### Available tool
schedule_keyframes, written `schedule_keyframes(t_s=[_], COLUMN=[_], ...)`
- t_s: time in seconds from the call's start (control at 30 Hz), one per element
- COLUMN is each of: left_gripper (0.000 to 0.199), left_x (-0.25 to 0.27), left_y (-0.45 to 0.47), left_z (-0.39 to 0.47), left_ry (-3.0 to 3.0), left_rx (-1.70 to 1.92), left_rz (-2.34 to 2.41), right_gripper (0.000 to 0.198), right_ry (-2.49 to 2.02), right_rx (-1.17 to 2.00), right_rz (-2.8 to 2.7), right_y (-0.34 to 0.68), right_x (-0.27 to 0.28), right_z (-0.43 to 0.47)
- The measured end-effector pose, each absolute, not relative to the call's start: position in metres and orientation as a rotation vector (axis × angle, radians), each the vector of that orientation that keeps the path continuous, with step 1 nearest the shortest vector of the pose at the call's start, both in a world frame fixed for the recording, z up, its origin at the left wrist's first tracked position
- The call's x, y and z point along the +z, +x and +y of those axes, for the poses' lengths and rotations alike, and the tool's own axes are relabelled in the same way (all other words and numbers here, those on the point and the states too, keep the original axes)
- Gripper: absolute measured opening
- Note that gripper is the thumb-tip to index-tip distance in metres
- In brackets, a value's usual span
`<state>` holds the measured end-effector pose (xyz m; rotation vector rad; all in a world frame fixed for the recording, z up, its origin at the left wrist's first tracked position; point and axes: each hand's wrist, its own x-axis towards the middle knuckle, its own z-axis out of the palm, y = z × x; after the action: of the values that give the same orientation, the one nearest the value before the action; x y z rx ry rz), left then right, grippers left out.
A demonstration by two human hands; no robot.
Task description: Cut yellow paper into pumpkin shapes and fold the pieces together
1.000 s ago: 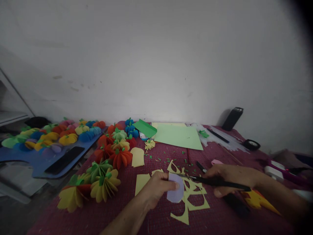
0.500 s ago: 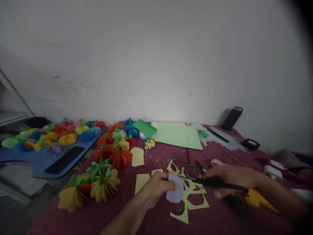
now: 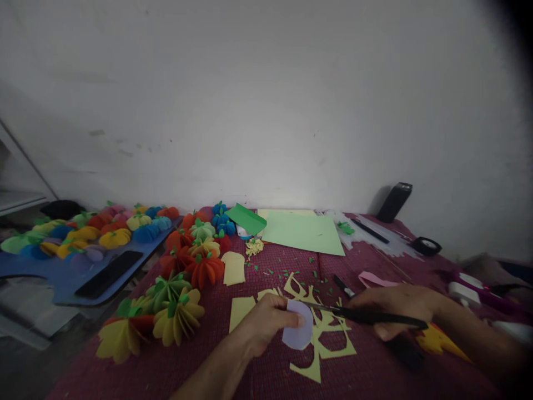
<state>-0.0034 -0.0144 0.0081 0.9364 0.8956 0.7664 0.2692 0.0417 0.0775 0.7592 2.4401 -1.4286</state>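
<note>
Between thumb and fingers, my left hand (image 3: 270, 321) pinches a rounded piece of lilac paper (image 3: 300, 333). My right hand (image 3: 393, 308) grips black-handled scissors (image 3: 362, 315), their blades pointing left at the paper's upper right edge. Beneath and beside the lilac piece lie pale yellow paper offcuts (image 3: 333, 338) with curved cut-outs. A yellow paper sheet (image 3: 240, 311) lies just left of my left hand, and a stack of yellow cut shapes (image 3: 234, 269) sits farther back.
Colourful folded-paper pumpkins (image 3: 206, 269) crowd the table's left side; more rest on a blue stand (image 3: 50, 275) beside a black phone (image 3: 109, 273). Pale green paper (image 3: 302, 232) lies at the back. On the right are a black canister (image 3: 395, 202), a tape roll (image 3: 425, 245) and a pink strip (image 3: 375, 279).
My right hand and the scissors have shifted slightly down and right, the blades still at the lilac paper's edge. My left hand has barely moved.
</note>
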Motion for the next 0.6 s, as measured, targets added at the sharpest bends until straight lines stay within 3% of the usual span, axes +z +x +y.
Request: schedule_keyframes(t_s=[0.17, 0.6], left_gripper=[0.022, 0.011], left_x=[0.011, 0.013], left_y=[-0.003, -0.002], left_z=[-0.016, -0.018], left_ry=[0.900, 0.957], left_rx=[0.716, 0.658], left_rz=[0.885, 0.826], right_gripper=[0.061, 0.059], right_ry=[0.780, 0.736], right_rx=[-1.623, -1.601], right_rz=[2.355, 2.381], right_y=[0.274, 0.269], right_x=[0.065, 0.042], right_z=[0.043, 0.051])
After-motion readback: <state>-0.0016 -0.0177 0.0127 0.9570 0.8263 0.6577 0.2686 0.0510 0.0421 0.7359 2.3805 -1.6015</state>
